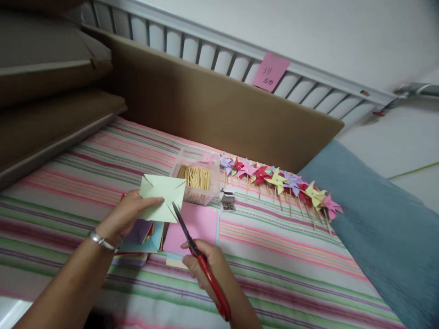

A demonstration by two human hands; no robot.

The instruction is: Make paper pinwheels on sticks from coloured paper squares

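Observation:
Between the thumb and fingers of my left hand [132, 210] is a light green paper square [168, 188] with slits at its two upper corners. My right hand [212, 265] grips red-handled scissors [214, 288]. Their dark blades stand slightly apart at the lower right corner of the square; whether they touch the paper I cannot tell. Below lies a stack of pink paper sheets [197, 226] with other colours under it. Under my left hand is a pile of coloured paper pieces [142, 237], partly hidden by the hand and the green square.
A clear plastic box [214, 183] holds many thin wooden sticks [195, 177]. Beside it is a small box of metal fasteners [227, 202]. Finished paper pinwheels [276, 180] lie in a row along a cardboard panel [219, 105]. Everything rests on a striped cloth [274, 256].

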